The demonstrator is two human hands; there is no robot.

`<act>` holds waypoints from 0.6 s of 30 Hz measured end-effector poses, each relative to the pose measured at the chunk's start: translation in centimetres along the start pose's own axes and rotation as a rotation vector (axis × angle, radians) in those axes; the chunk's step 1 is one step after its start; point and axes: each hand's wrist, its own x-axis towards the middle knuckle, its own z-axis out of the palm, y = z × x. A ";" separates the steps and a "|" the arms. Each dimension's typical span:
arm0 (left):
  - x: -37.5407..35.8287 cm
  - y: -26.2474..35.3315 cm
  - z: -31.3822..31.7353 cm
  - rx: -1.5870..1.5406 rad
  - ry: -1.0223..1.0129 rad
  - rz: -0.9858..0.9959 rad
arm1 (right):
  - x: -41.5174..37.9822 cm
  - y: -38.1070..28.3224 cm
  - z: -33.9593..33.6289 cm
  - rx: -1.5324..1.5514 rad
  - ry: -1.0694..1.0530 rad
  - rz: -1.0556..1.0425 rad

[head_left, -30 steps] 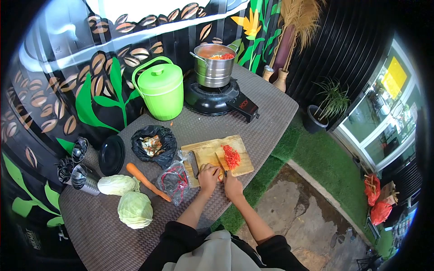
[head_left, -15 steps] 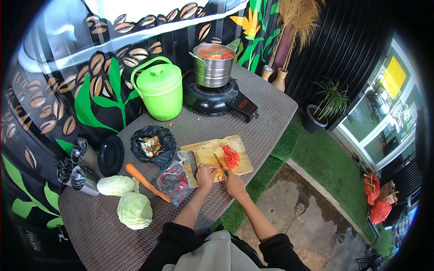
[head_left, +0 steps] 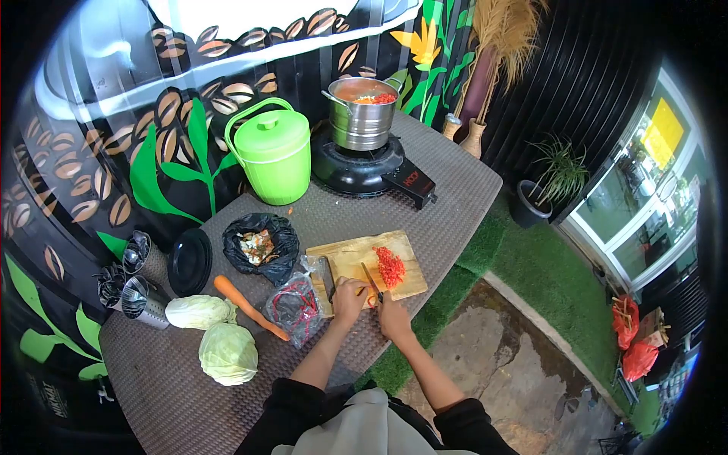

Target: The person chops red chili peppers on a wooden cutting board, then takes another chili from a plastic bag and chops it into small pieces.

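Both hands are over the cutting board (head_left: 345, 254), by the table's (head_left: 447, 189) near edge. Right hand (head_left: 394, 318) is closed around the knife (head_left: 367, 270), blade pointing away from me. Left hand (head_left: 349, 299) is just beside it, fingers bunched near a red slice (head_left: 371, 300); can't tell if they're pinching it. Diced red pile (head_left: 390, 267) sits toward the board's right edge.

Black sleeves (head_left: 290, 412), grey cloth (head_left: 371, 425)

Potted plant (head_left: 530, 206) near glass door (head_left: 618, 208)
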 end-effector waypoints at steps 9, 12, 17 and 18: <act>0.7 0.3 -0.2 0.027 -0.043 -0.113 | 1.1 1.2 -0.4 0.021 -0.023 -0.061; 0.8 0.4 0.0 0.023 0.009 -0.097 | -0.1 0.1 -0.2 -0.014 0.014 0.013; 1.0 0.9 -0.4 -0.016 -0.031 -0.168 | 0.8 0.4 1.9 0.010 0.040 0.021; 1.0 0.9 -0.4 -0.029 -0.033 -0.173 | 1.1 0.4 1.7 0.006 0.033 -0.006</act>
